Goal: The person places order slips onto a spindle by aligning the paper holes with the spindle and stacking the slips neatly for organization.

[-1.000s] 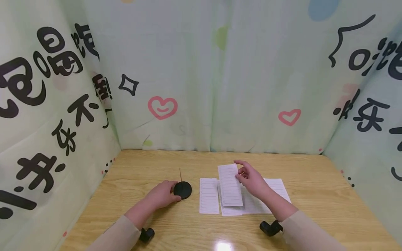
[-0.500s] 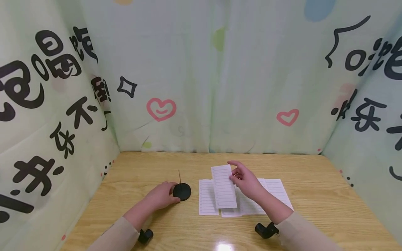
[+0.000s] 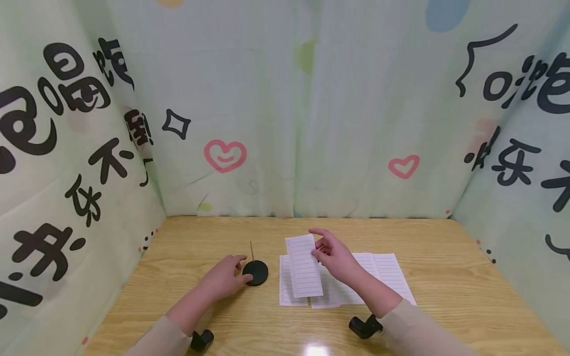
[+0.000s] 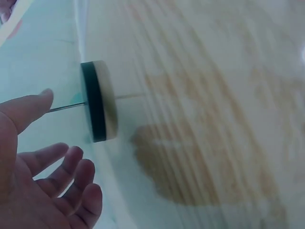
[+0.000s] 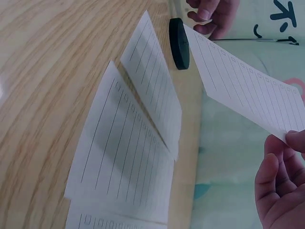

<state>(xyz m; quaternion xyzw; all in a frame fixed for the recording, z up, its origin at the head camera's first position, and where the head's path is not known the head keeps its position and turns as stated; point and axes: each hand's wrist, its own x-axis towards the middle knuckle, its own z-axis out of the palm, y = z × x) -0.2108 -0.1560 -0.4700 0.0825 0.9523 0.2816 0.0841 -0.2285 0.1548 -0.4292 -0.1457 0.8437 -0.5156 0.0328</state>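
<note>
My right hand point(image 3: 337, 259) pinches one lined paper slip point(image 3: 304, 269) by its edge, between thumb and fingers. It hangs tilted above the slips on the table, as the right wrist view also shows. To the left stands a bill spike point(image 3: 256, 273), a round black base with a thin upright needle. Beside it is my left hand point(image 3: 222, 279), fingers spread and loosely bent. In the left wrist view, a gap shows between those fingertips point(image 4: 95, 191) and the base, while the thumb overlaps the needle's end.
Several lined slips point(image 3: 392, 274) lie in an overlapping row on the wooden table point(image 3: 463, 287). A printed curtain point(image 3: 347, 123) encloses the back and both sides. Black wrist cameras point(image 3: 365, 327) sit under the forearms.
My right hand has carried the slip leftward, from over the middle slips to over the leftmost one. My left hand's fingers have come away from the bill spike's base.
</note>
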